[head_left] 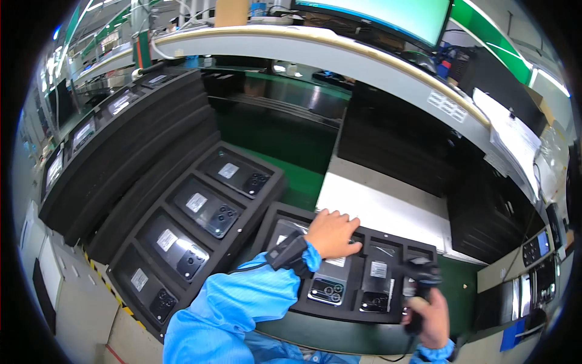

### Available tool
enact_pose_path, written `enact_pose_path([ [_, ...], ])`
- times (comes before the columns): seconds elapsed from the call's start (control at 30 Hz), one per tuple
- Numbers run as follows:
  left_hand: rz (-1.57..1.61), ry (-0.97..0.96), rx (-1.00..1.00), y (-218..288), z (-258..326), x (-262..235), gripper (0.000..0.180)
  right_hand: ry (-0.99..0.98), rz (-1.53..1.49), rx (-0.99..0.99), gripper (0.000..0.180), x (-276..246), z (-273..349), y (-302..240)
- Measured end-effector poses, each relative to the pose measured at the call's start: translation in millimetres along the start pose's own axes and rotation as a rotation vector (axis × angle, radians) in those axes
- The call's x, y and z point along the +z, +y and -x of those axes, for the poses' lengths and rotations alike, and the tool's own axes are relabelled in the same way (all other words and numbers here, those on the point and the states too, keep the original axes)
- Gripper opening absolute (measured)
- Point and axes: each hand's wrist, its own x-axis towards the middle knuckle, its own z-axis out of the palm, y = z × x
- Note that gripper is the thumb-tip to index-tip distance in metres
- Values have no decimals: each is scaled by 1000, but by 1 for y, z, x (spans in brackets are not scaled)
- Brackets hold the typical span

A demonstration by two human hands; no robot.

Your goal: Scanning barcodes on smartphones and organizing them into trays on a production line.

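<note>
My left hand point(332, 235) lies over the upper part of a phone point(328, 290) in a black foam tray point(345, 313), fingers spread and covering part of it. A black strap device point(288, 250) sits on that wrist, over the blue sleeve. My right hand point(429, 316) is closed round the handle of a black handheld scanner point(418, 273), slightly blurred, over the tray's right end. Under the scanner head, another phone is mostly hidden. A further phone point(377, 279) with a white label lies between the hands. The left arm partly hides the tray's leftmost phone.
At left, a second foam tray point(233, 242) holds several labelled phones. Behind it rises a tall stack of black trays point(139, 139). A white board point(376, 194) lies beyond my tray, beside black stacks point(400, 136). A shelf with a monitor point(388, 18) spans the back.
</note>
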Motion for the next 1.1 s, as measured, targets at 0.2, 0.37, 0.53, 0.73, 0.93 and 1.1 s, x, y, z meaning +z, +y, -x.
enact_pose_path([
  [0.2, -51, -19, -5, 9, -5, 3, 58, 572, 181, -278, 17, -133, -22, 48],
  [0.37, -30, -93, -64, 7, -8, 2, 55, 680, 398, -157, 10, -205, -61, 115],
  [0.53, -30, -75, -53, 6, -10, 2, 48, 739, 399, -83, 11, -188, -70, 99],
  [0.73, -8, -38, -80, 4, -10, -6, 39, 675, 434, -52, 18, -192, -94, 101],
  [0.93, 386, 92, -111, 5, -15, 0, 27, 673, 581, -140, 46, -210, -82, 106],
  [1.1, 527, 8, -141, -9, -15, -5, 18, 637, 834, -97, 46, -205, -83, 99],
])
